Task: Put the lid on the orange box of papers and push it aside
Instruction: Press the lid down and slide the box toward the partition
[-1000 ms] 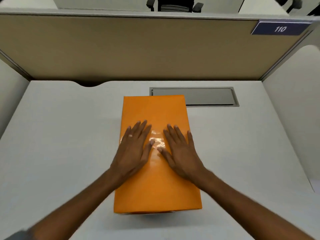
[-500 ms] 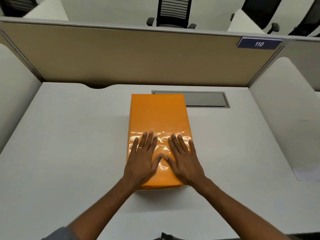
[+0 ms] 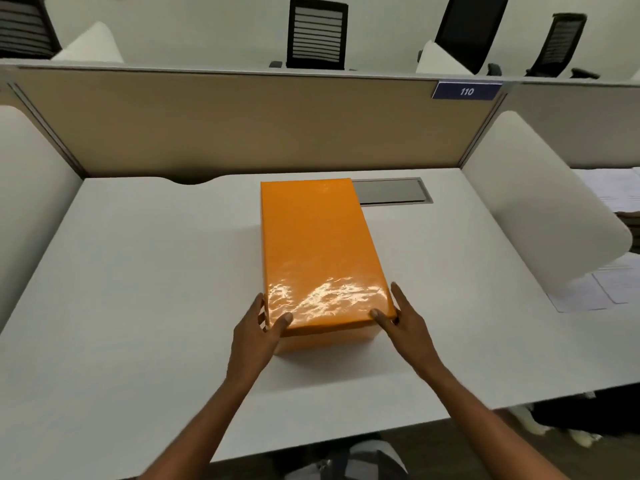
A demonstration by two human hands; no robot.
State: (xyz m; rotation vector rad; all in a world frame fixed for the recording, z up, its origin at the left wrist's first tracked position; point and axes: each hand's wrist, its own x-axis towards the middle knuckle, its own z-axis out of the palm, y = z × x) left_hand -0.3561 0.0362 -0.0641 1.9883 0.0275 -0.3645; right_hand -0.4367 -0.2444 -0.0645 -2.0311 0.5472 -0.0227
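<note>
The orange box [image 3: 325, 341] stands lengthwise in the middle of the white desk [image 3: 138, 289], with its glossy orange lid [image 3: 318, 247] closed on top; the papers inside are hidden. My left hand [image 3: 259, 330] clasps the lid's near left corner, thumb on top and fingers down the left side. My right hand [image 3: 403, 322] holds the near right corner, thumb on the top edge and fingers stretched along the right side. The box's far end lies next to the grey cable hatch [image 3: 391, 191].
A tan partition [image 3: 242, 126] with a blue "110" sign [image 3: 465, 91] closes the desk's far side. White side screens [image 3: 540, 209] stand left and right. Sheets of paper [image 3: 609, 289] lie on the neighbouring desk at right. Office chairs [image 3: 317, 32] stand beyond the partition.
Both hands slid from lying flat on the lid back to its near corners and now grip the sides. The box sits farther from me, toward the partition.
</note>
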